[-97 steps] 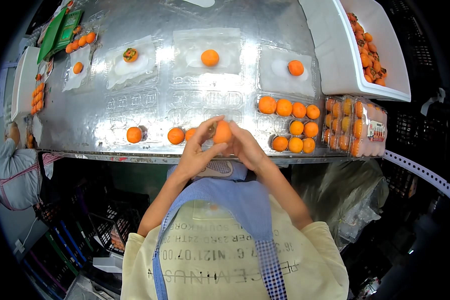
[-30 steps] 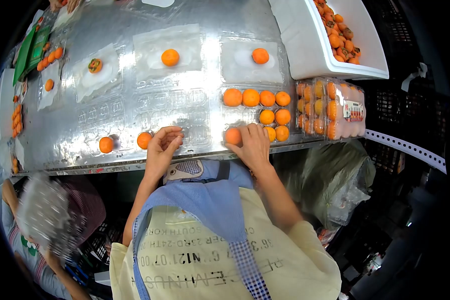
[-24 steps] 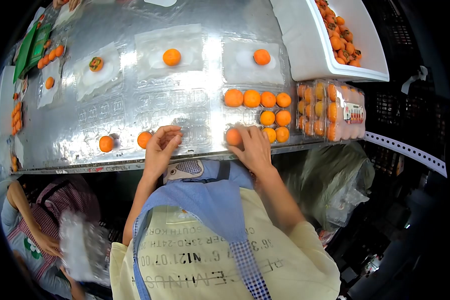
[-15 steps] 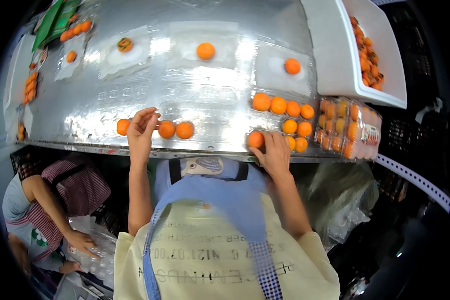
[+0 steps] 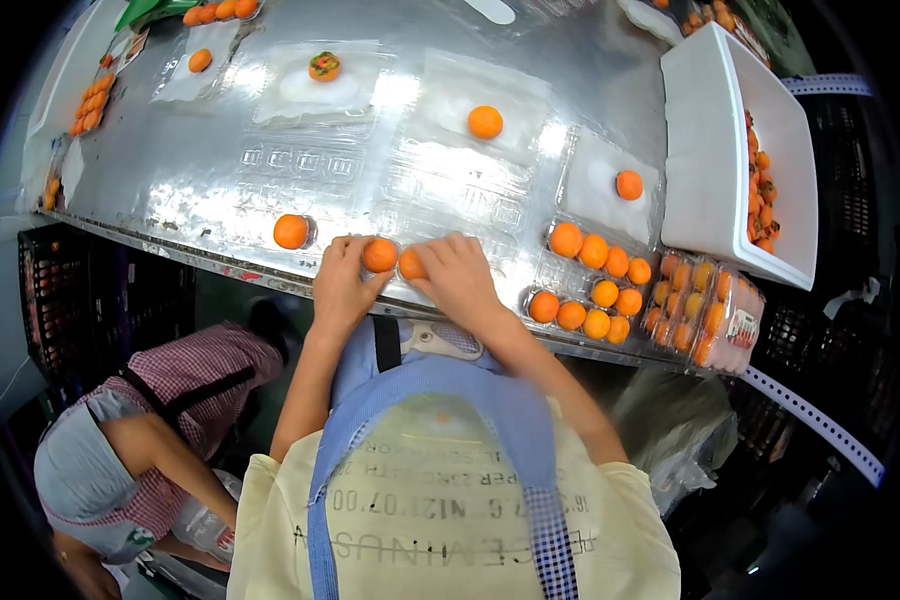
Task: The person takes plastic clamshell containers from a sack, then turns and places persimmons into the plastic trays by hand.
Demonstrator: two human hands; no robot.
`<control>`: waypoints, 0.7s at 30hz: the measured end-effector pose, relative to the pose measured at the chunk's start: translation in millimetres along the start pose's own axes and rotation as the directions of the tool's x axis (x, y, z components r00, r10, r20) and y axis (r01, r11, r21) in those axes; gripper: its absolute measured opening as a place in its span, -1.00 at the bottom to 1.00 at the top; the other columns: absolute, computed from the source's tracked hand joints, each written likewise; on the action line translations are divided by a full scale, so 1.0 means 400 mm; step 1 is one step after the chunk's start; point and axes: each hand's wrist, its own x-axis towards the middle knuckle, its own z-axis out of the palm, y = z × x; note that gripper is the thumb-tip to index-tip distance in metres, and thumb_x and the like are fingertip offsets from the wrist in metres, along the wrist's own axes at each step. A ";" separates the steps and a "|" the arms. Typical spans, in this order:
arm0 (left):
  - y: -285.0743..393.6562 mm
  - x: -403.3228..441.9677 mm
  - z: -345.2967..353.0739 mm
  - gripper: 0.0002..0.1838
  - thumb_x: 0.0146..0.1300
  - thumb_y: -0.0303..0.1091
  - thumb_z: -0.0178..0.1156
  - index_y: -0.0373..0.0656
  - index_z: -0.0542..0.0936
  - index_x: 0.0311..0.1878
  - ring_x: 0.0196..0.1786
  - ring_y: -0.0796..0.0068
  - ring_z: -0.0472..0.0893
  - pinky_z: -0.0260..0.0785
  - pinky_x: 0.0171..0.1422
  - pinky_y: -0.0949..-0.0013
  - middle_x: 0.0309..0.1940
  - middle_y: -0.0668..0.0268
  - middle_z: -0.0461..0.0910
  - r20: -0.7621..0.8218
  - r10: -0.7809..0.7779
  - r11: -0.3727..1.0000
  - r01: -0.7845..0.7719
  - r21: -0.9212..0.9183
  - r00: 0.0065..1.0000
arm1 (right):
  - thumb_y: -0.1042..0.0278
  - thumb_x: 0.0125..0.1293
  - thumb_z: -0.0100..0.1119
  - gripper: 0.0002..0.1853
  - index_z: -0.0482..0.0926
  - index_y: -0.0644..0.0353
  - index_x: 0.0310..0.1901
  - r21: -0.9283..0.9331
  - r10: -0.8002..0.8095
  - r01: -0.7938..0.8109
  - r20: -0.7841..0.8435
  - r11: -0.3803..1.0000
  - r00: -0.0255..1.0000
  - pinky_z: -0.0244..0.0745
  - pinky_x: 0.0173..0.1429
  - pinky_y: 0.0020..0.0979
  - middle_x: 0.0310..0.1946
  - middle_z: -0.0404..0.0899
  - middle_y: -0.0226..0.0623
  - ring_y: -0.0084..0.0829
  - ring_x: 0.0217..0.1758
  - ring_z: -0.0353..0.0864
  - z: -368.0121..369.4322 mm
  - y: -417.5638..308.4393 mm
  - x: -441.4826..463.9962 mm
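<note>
Near the front edge of the metal table, my left hand [image 5: 344, 284] closes its fingers and thumb around an orange persimmon [image 5: 379, 255]. Beside it, another persimmon [image 5: 411, 264] sits under the curled fingers of my right hand [image 5: 459, 276], which partly hide it. The two fruits almost touch, in a clear plastic tray whose outline is hard to see. Farther left, a single persimmon [image 5: 291, 231] stands in a clear tray cup. To the right of my right hand, clear trays hold a row of persimmons [image 5: 593, 250] and a front group of persimmons [image 5: 570, 316].
A white foam box [image 5: 692, 150] of persimmons stands at the right, behind stacked filled clamshell packs [image 5: 715, 318]. Single persimmons such as this one [image 5: 485, 122] rest on flat clear packs across the metal table [image 5: 190, 160]. Another person [image 5: 160, 440] bends down at lower left.
My right hand has left a persimmon in the right-hand front tray and moved left to another persimmon. My left hand has lowered onto the fruit beside it. The view has turned.
</note>
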 end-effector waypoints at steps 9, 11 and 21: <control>0.012 0.006 0.004 -0.48 -0.15 -0.38 0.42 -0.16 0.46 -0.06 -0.06 0.14 0.47 0.37 -0.03 0.21 -0.14 0.20 0.45 0.032 0.001 1.000 -0.001 -0.006 0.999 | 0.33 -0.21 0.39 -0.62 0.53 0.16 -0.27 -0.052 0.024 -0.021 0.063 0.998 0.998 0.24 -0.06 -0.29 -0.32 0.47 -0.34 -0.29 -0.16 0.38 0.000 -0.011 0.009; 0.013 0.005 0.009 -0.50 -0.15 -0.39 0.41 -0.17 0.46 -0.08 -0.07 0.13 0.47 0.37 -0.03 0.21 -0.14 0.19 0.46 0.011 0.025 1.000 -0.025 -0.001 1.000 | 0.34 -0.19 0.38 -0.64 0.52 0.15 -0.28 -0.043 0.001 0.000 0.024 0.999 1.000 0.24 -0.05 -0.28 -0.31 0.47 -0.33 -0.29 -0.15 0.39 0.002 -0.011 0.009; 0.034 -0.008 -0.007 -0.60 0.08 -0.34 0.31 -0.22 0.48 -0.01 -0.06 0.24 0.52 0.38 -0.01 0.30 -0.11 0.17 0.53 -0.082 0.052 0.984 -0.065 -0.164 0.995 | 0.28 -0.16 0.39 -0.51 0.48 0.14 -0.12 0.237 0.157 -0.159 0.030 0.958 0.987 0.23 0.00 -0.25 -0.24 0.49 -0.31 -0.28 -0.18 0.44 -0.051 -0.020 0.007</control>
